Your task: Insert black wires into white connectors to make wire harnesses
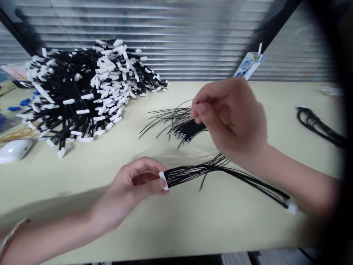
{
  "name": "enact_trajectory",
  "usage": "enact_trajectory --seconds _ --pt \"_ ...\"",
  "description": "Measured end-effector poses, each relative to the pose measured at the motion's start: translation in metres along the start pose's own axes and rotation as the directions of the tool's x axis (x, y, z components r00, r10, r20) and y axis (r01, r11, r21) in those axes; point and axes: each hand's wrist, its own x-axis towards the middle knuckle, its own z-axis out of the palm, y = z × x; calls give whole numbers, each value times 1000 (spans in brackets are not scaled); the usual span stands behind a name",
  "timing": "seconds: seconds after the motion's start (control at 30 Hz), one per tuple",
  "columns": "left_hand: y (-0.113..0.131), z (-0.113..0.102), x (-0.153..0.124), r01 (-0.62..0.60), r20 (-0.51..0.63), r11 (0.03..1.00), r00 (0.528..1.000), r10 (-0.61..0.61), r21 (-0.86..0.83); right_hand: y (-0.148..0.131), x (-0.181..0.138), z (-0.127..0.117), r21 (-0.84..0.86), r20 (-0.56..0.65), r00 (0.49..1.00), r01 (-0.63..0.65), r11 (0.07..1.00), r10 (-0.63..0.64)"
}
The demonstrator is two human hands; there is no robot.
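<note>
Between the thumb and fingers of my left hand (128, 193) is a white plastic connector (163, 180), held low over the table. Many thin black wires (190, 172) run from it to the right, and some end in another white connector (292, 206) under my right forearm. My right hand (234, 119) is raised, slightly blurred, with thumb and forefinger pinched together; anything in the pinch is too small to make out. Just behind and left of it lies a bundle of loose black wires (189, 130) with shiny tips, partly hidden by the hand.
A big heap of black wire harnesses (79, 88) with white connectors stands at the back left. Near it are a white computer mouse (15, 150) and blue pieces (25, 102). A blue-and-white packet (248, 65) leans by the blinds; a coiled black cable (317, 123) lies right.
</note>
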Motion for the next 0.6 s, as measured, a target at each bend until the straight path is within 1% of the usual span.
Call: enact_trajectory --seconds 0.03,0.07,0.13,0.17,0.27,0.33,0.4,0.5,0.53,0.6 --pt "0 -1 0 1 -3 1000 1000 -1 -9 -10 -3 -3 -45 -8 1000 18 999 -18" --pt "-1 -1 0 1 -7 1000 1000 -1 -18 -19 -8 -4 -71 32 999 47 996 -44" --pt "-1 -2 -1 -12 -10 999 1000 12 -43 -33 -20 -2 -55 156 982 117 992 -107" --pt "0 -2 -1 -21 -8 998 1000 21 -56 -38 -26 0 -28 228 963 157 987 -147" --pt "1 -2 -1 -39 4 996 999 39 -86 -43 -39 3 -19 359 906 250 968 -227" --pt "1 -2 -1 -50 -5 994 999 49 -102 -42 -41 2 -30 386 885 294 955 -260" --pt "2 -2 -1 -58 -11 991 998 57 -118 -40 -40 0 -39 379 894 273 961 -239" --pt "1 -2 -1 -56 13 991 998 58 -120 -38 -39 1 -64 366 922 159 985 -125" --pt "1 -2 -1 -54 20 992 998 57 -116 -38 -39 2 -59 370 923 134 989 -103" --pt "1 -2 -2 -51 23 992 998 54 -111 -38 -39 4 -33 386 917 122 992 -100"
